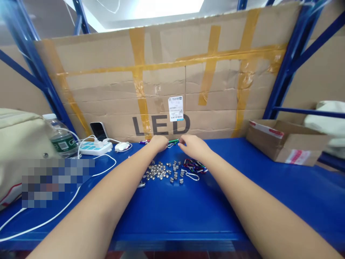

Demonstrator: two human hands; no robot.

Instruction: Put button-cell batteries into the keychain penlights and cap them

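Note:
My left hand (159,143) and my right hand (193,146) reach forward over a blue shelf top (178,216). Their fingertips close in from both sides on a small green metal tube (174,141) with a thin loop attached, and the backs of my hands hide the grip. A purple-and-red tube (144,142) lies just left of my left hand. Below my hands lies a scattered group of silver button cells (161,172). A tangle of coloured carabiners (194,166) sits nearer my right hand, with a white carabiner (192,176) beside it.
A taped cardboard sheet (161,86) printed "LED" stands behind the shelf top. On the left are a power strip (95,147), white cables, a phone (98,131), a water bottle (60,138) and a beige bag (18,136). An open cardboard box (285,142) sits at right.

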